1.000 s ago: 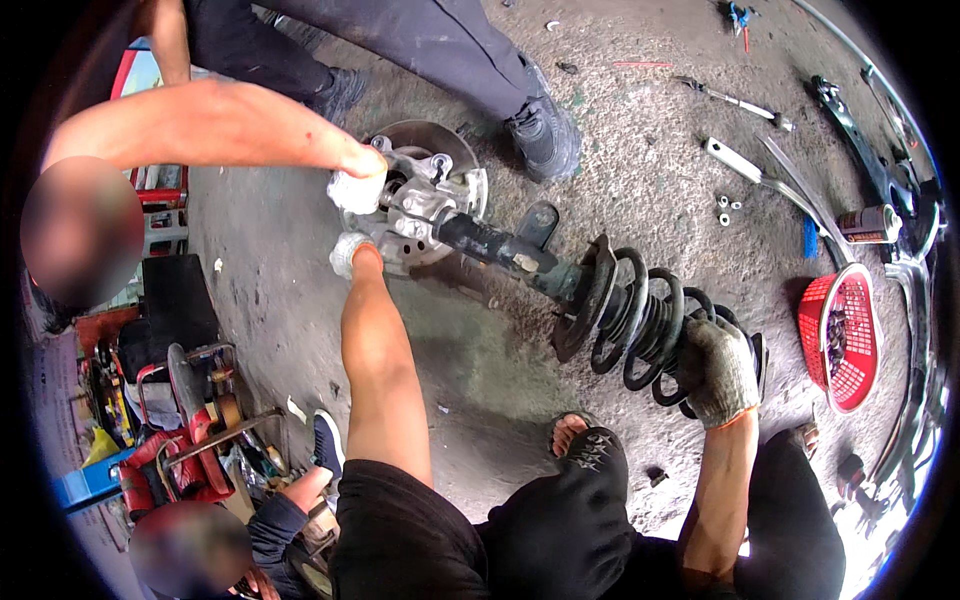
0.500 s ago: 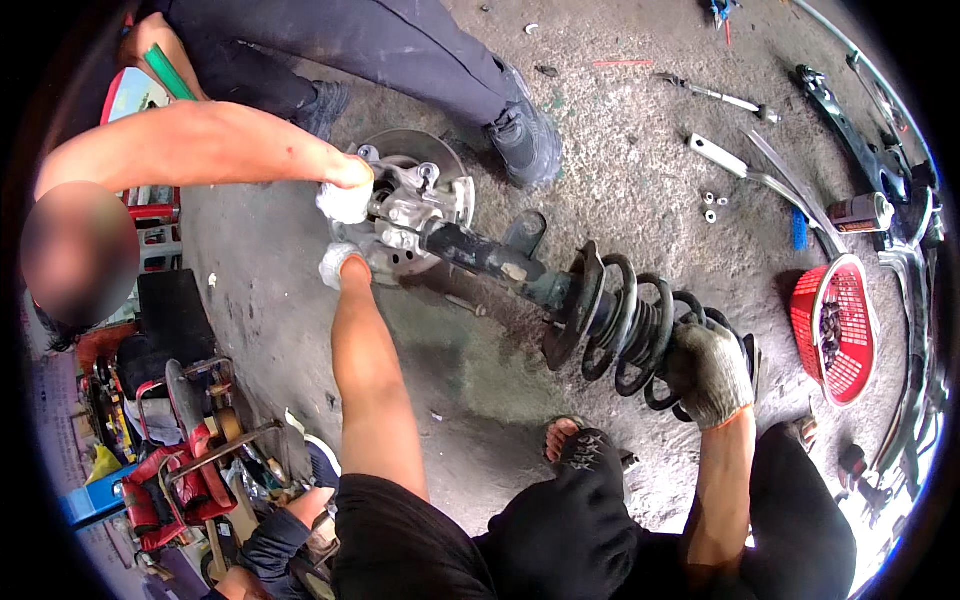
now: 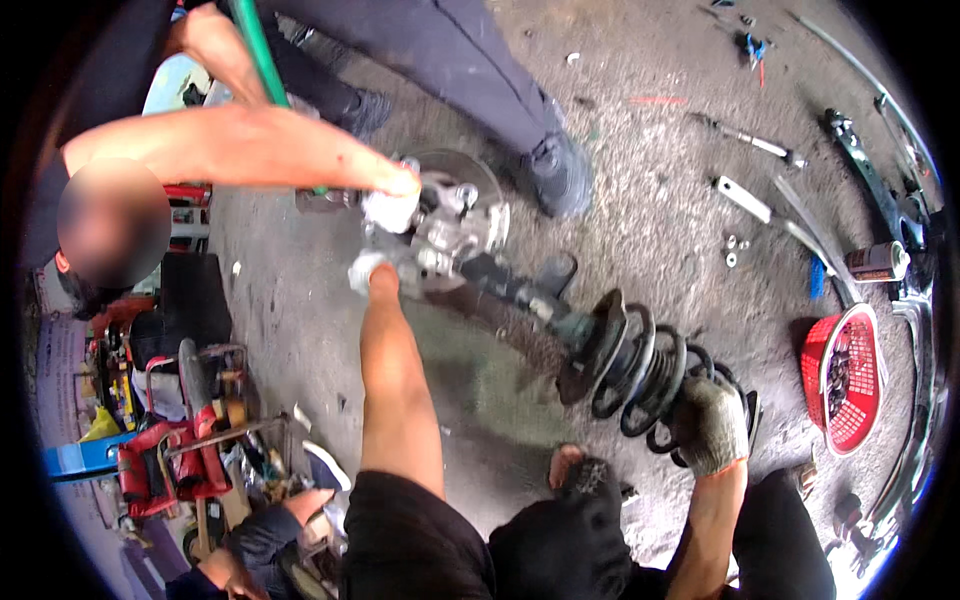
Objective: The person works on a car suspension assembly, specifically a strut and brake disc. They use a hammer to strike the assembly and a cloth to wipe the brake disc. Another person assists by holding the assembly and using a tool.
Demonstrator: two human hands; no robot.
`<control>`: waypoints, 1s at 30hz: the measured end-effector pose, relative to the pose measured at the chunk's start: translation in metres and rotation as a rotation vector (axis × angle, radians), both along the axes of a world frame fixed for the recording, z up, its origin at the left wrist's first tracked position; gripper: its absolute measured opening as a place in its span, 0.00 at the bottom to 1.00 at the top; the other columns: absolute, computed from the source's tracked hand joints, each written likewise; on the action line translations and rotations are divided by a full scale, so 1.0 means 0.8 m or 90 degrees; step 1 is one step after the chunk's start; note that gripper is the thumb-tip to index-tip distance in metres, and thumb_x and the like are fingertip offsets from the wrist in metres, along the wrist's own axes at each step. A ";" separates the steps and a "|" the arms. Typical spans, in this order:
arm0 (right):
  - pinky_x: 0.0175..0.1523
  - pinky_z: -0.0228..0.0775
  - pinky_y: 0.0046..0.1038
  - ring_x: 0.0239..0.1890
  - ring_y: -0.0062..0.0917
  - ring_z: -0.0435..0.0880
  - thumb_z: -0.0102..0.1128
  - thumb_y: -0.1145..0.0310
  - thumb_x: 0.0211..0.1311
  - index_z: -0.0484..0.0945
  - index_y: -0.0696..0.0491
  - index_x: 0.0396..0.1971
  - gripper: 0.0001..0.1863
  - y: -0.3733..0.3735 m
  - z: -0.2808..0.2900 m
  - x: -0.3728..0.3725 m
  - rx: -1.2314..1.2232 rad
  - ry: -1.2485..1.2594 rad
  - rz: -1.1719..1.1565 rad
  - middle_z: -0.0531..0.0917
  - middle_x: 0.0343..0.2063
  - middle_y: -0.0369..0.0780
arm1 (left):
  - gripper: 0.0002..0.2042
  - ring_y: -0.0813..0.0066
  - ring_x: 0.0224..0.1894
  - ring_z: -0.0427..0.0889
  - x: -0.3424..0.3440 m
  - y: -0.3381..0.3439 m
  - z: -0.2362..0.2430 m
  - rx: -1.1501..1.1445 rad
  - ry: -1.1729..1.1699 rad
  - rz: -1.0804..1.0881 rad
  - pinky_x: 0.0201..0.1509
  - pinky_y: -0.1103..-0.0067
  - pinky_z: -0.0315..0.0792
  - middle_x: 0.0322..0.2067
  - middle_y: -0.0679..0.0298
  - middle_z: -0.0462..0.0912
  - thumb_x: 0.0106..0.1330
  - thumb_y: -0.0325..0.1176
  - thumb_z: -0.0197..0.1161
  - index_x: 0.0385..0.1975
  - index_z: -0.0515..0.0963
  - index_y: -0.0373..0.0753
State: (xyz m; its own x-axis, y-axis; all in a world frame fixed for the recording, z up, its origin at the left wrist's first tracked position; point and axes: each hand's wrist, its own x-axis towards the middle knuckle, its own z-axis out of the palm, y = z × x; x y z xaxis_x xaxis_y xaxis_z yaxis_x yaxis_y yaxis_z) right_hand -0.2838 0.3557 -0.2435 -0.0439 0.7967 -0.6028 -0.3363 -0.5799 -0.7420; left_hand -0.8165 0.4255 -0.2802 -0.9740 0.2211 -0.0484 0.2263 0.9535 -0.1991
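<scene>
My right hand (image 3: 712,425), in a pale knit glove, is closed around the coil spring (image 3: 640,370) of a black suspension strut (image 3: 525,300). The strut slants toward the upper left, its lower end at a grey metal steering knuckle (image 3: 445,240) with a brake disc (image 3: 480,175) behind it. My left hand (image 3: 372,270), in a white glove, is at the near-left edge of that assembly; its fingers are blurred and partly hidden. Across from me, a co-worker's gloved hand (image 3: 392,210) rests on the knuckle's far-left side. The co-worker's other hand (image 3: 215,45) is beside a green bar (image 3: 258,50).
On the rough floor at right lie a red basket (image 3: 815,370) of small parts, a spray can (image 3: 878,262), a few nuts (image 3: 732,250), a flat metal bar (image 3: 745,198) and a ratchet-like tool (image 3: 750,138). A co-worker's shoe (image 3: 560,180) stands near the disc. Red equipment (image 3: 150,470) clutters the left.
The whole view has shifted, so most things sit lower and farther right. The co-worker's green bar has swung toward the knuckle. My right hand stays on the spring.
</scene>
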 end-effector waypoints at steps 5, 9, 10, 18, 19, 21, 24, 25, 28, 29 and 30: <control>0.25 0.68 0.23 0.19 0.22 0.74 0.52 0.76 0.49 0.75 0.55 0.27 0.04 0.008 0.008 -0.007 -0.017 -0.010 0.035 0.76 0.19 0.34 | 0.12 0.65 0.43 0.83 -0.023 -0.006 -0.009 -0.004 0.027 -0.094 0.43 0.68 0.78 0.42 0.65 0.83 0.61 0.41 0.55 0.38 0.82 0.45; 0.30 0.66 0.26 0.24 0.28 0.75 0.57 0.75 0.42 0.77 0.53 0.23 0.05 0.012 0.024 0.017 -0.086 -0.059 0.099 0.78 0.19 0.37 | 0.15 0.64 0.47 0.81 0.020 0.017 -0.009 -0.068 0.070 -0.096 0.45 0.68 0.77 0.46 0.62 0.81 0.64 0.42 0.52 0.43 0.80 0.44; 0.32 0.67 0.27 0.25 0.31 0.76 0.58 0.75 0.40 0.78 0.53 0.22 0.05 0.007 0.019 0.018 -0.068 -0.073 0.095 0.78 0.20 0.38 | 0.15 0.64 0.48 0.81 0.013 0.021 -0.013 -0.054 0.041 -0.092 0.45 0.68 0.77 0.46 0.62 0.81 0.64 0.42 0.52 0.43 0.80 0.45; 0.25 0.65 0.26 0.21 0.27 0.74 0.57 0.74 0.40 0.77 0.54 0.24 0.07 0.006 0.028 0.004 -0.066 -0.044 0.131 0.77 0.19 0.36 | 0.12 0.69 0.43 0.83 -0.096 -0.018 -0.046 -0.047 0.053 -0.065 0.39 0.71 0.79 0.43 0.66 0.83 0.60 0.40 0.59 0.41 0.82 0.46; 0.30 0.68 0.30 0.25 0.32 0.76 0.60 0.74 0.35 0.78 0.53 0.21 0.08 0.005 0.025 0.004 -0.055 -0.051 0.131 0.78 0.20 0.39 | 0.14 0.67 0.45 0.82 -0.096 -0.022 -0.046 -0.053 0.028 -0.062 0.42 0.70 0.78 0.45 0.64 0.82 0.61 0.40 0.57 0.43 0.81 0.45; 0.35 0.71 0.34 0.29 0.38 0.78 0.63 0.73 0.30 0.79 0.52 0.18 0.08 0.003 0.019 0.010 -0.054 -0.082 0.073 0.79 0.21 0.41 | 0.16 0.65 0.48 0.81 0.001 0.035 -0.018 -0.051 -0.053 -0.091 0.46 0.69 0.76 0.48 0.61 0.80 0.63 0.42 0.53 0.46 0.79 0.42; 0.35 0.71 0.34 0.29 0.38 0.78 0.62 0.74 0.33 0.79 0.53 0.19 0.06 0.004 0.040 0.019 -0.074 -0.075 0.110 0.79 0.22 0.41 | 0.16 0.65 0.48 0.81 -0.050 0.009 -0.029 -0.049 0.017 -0.088 0.46 0.69 0.76 0.48 0.61 0.80 0.63 0.42 0.53 0.46 0.79 0.42; 0.36 0.71 0.35 0.29 0.38 0.78 0.62 0.74 0.34 0.79 0.53 0.19 0.06 0.004 0.041 0.023 -0.069 -0.090 0.136 0.79 0.22 0.41 | 0.16 0.65 0.49 0.81 -0.066 0.010 -0.036 -0.043 0.024 -0.102 0.46 0.69 0.76 0.48 0.61 0.80 0.63 0.42 0.53 0.46 0.79 0.42; 0.38 0.71 0.35 0.31 0.37 0.78 0.62 0.74 0.33 0.80 0.52 0.19 0.06 -0.003 0.029 0.019 -0.086 -0.072 0.170 0.79 0.22 0.41 | 0.16 0.64 0.49 0.80 -0.096 -0.024 -0.048 -0.043 0.023 -0.092 0.46 0.70 0.76 0.48 0.61 0.80 0.64 0.42 0.53 0.46 0.79 0.42; 0.38 0.71 0.34 0.31 0.36 0.78 0.62 0.74 0.33 0.80 0.52 0.19 0.07 0.006 0.028 0.019 -0.091 -0.057 0.152 0.79 0.22 0.41 | 0.16 0.64 0.49 0.80 -0.092 -0.001 -0.049 -0.035 0.023 -0.099 0.46 0.70 0.76 0.48 0.61 0.80 0.64 0.42 0.53 0.46 0.79 0.42; 0.39 0.71 0.34 0.32 0.35 0.78 0.62 0.75 0.32 0.80 0.52 0.19 0.07 0.006 0.028 0.020 -0.115 -0.032 0.120 0.79 0.21 0.41 | 0.16 0.64 0.49 0.80 -0.086 -0.002 -0.050 -0.039 0.022 -0.099 0.47 0.70 0.76 0.48 0.62 0.80 0.64 0.42 0.52 0.46 0.79 0.42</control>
State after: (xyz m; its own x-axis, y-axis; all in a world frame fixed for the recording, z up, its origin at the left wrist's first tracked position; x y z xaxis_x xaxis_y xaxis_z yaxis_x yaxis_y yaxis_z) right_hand -0.2682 0.3609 -0.2207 -0.1479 0.6562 -0.7399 -0.1751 -0.7537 -0.6334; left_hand -0.8855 0.4239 -0.3202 -0.9294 0.3674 -0.0340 0.3628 0.8931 -0.2660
